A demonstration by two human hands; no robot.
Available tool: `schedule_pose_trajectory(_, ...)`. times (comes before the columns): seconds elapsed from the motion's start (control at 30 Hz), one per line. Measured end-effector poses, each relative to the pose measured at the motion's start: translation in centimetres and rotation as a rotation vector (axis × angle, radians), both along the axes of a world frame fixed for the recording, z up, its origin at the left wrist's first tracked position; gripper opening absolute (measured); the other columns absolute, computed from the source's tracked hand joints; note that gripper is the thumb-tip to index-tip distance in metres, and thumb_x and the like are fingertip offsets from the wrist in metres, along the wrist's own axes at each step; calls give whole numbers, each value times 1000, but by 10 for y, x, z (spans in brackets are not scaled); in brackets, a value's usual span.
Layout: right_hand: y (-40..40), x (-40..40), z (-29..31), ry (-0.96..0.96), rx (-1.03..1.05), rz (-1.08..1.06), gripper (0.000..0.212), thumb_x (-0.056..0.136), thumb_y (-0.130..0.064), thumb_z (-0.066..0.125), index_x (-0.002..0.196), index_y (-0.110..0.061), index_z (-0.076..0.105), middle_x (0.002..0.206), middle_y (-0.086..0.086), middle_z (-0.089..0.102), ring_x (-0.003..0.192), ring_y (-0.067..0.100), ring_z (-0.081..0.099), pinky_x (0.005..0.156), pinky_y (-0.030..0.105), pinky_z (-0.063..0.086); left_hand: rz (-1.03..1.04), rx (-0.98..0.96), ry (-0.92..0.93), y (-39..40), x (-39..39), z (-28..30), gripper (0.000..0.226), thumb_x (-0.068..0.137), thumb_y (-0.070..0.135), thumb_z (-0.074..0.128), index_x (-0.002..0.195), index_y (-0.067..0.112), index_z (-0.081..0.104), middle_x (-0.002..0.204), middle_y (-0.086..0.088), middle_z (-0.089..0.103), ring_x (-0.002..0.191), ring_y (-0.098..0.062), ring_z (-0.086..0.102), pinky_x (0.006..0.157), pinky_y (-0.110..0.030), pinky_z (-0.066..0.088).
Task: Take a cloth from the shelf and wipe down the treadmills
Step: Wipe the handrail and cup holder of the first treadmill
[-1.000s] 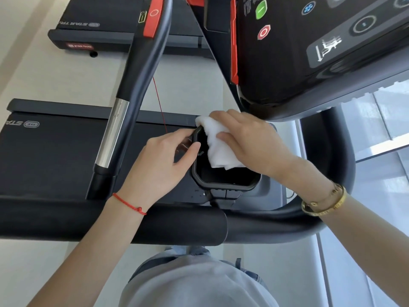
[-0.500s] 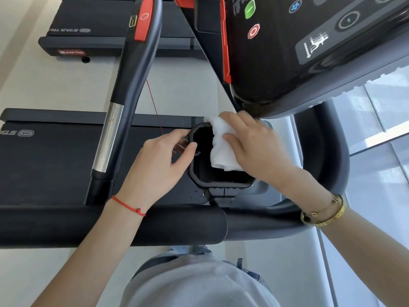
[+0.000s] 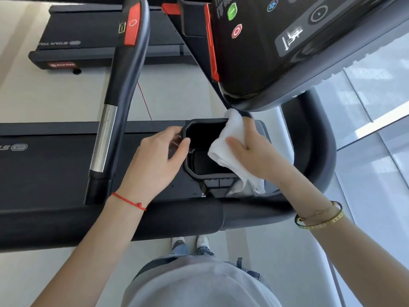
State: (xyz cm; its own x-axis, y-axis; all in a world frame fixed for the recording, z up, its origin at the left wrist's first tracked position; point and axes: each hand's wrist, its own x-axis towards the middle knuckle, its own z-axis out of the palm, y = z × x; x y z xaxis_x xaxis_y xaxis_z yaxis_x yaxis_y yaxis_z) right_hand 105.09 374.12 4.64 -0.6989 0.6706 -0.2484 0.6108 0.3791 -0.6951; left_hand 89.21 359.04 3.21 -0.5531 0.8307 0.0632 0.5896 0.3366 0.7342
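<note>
1. The right hand point(image 3: 254, 156) grips the white cloth point(image 3: 230, 151), its thumb pressed on top of the fabric and its fingers point(image 3: 250, 127) curled round the far side, clamped on it
2. The cloth lies over the right rim of the black cup holder point(image 3: 199, 160) on the near treadmill point(image 3: 44, 169); its upper corner reaches up just under the console point(image 3: 287, 52), and its lower end hangs down past the holder's near right corner
3. A second ago the cloth was bunched over the holder's far left corner with the right hand spread on top; since then the hand has moved to the right rim and more of the cloth now trails out below it
4. The left hand point(image 3: 155, 160) pinches the holder's left rim, thumb and forefinger closed on the edge, much as it did before
5. To the left of the left fingers stands the side handrail point(image 3: 119, 103) with its chrome section and red pad; a thin red cord point(image 3: 145, 103) hangs between that rail and the holder
6. Beyond both hands a second treadmill point(image 3: 99, 43) lies across the pale floor
7. The view has pulled back from the earlier frames, so the person's shoes point(image 3: 190, 242) now show below the front crossbar point(image 3: 155, 220)
</note>
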Motion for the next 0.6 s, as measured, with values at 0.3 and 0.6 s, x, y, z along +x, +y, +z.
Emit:
schedule_pose_trajectory(0.3,-16,14,-9,-20,60,-59,30,99,-28,45,78,-22,24,69,-3,45,58,10,45,45,14,32,-6,1,38,0,2,-1,30,99,35,52,120,17,64,99,5,71,91,-15,68,86,-41,56)
schedule_pose_trajectory(0.6,7,-8,5,-56,275,183,43,103,-21,40,141,-4,27,134,15,43,89,25,45,75,32,31,-1,-29,71,-2,2,2,37,99,39,49,123,16,64,102,0,72,92,-22,69,85,-44,57)
